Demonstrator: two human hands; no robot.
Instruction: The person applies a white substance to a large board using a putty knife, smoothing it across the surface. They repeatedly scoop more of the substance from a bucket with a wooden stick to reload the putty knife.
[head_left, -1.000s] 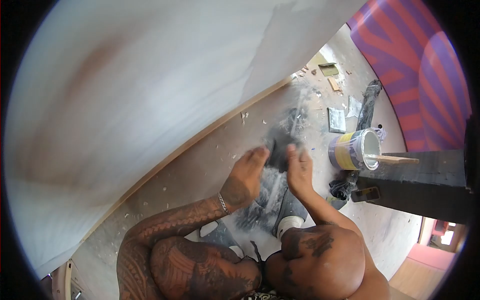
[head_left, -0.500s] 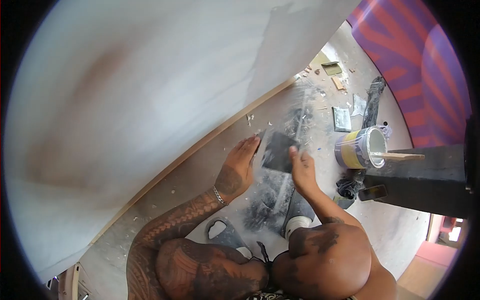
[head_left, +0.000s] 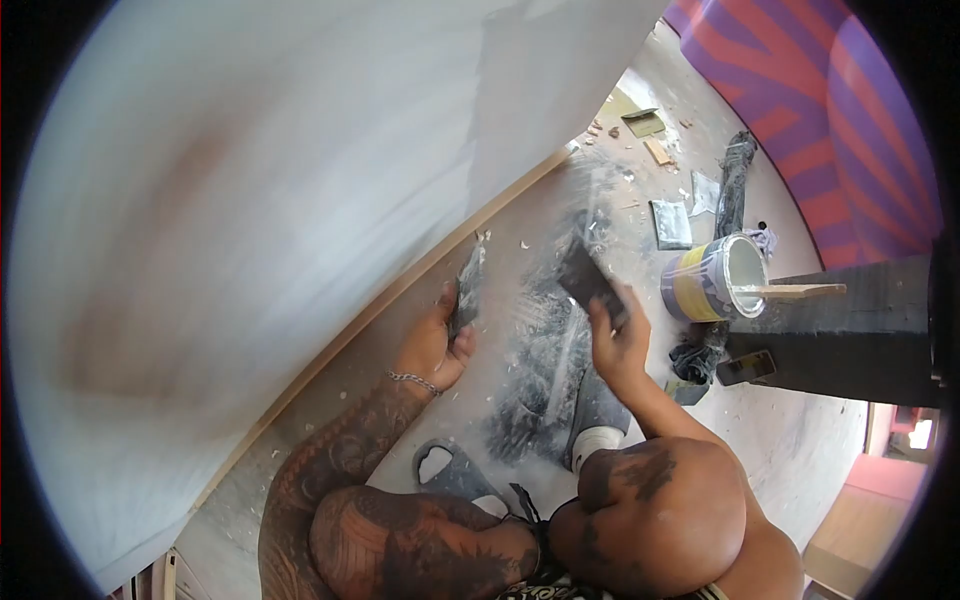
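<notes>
My left hand (head_left: 436,345), with a chain bracelet at the wrist, grips a dark flat piece with a pale dusty face (head_left: 468,287) beside the wooden strip at the foot of the white panel. A dark rectangular sheet (head_left: 590,283) is pinched between the thumb and fingers of my right hand (head_left: 622,335). The two hands are apart, and white dust covers the floor between and below them.
The large white panel (head_left: 300,180) fills the left. At the right stand a paint bucket (head_left: 690,283) with a wooden stick (head_left: 800,291) and a dark beam (head_left: 840,340). Dusty sheets (head_left: 671,225), scraps and a phone-like object (head_left: 746,367) lie nearby.
My hands have moved apart. The left went down and left with its piece, now turned more into view; the right lifted its dark sheet and tilted it. The view has shifted slightly.
</notes>
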